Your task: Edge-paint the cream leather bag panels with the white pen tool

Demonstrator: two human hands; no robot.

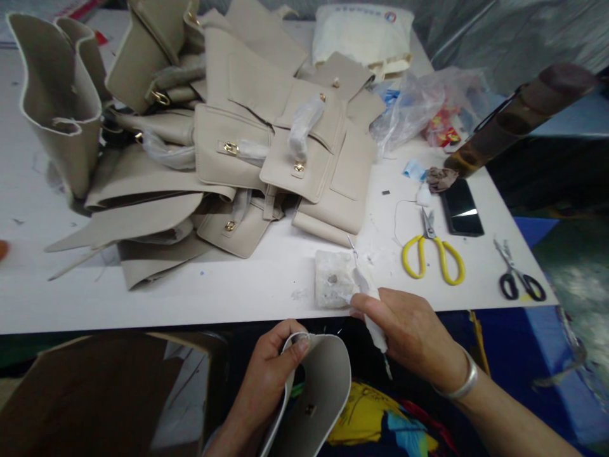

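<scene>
My left hand (pixel 276 362) is closed on the edge of a beige leather bag piece (pixel 328 381), its thumb over the rim. The piece is bent into a curve below the table's front edge, and a small metal fitting shows on its inner face. My right hand (pixel 404 330), with a silver bangle at the wrist, grips a white-handled tool (pixel 375 320). A thin tip stands out from the tool's upper end; a thin strand or shaft shows at the lower end. Beside that hand lies a whitish block (pixel 328 279) with a dark spot on top.
Beige bag parts (pixel 238 139) with gold clasps are heaped across the table (pixel 247 298). To the right lie yellow-handled scissors (pixel 431 251), black-handled scissors (pixel 518 279) and a phone (pixel 462 206). Behind them are a dark bottle (pixel 523 114), a plastic bag (pixel 428 108) and a white bag (pixel 361 35).
</scene>
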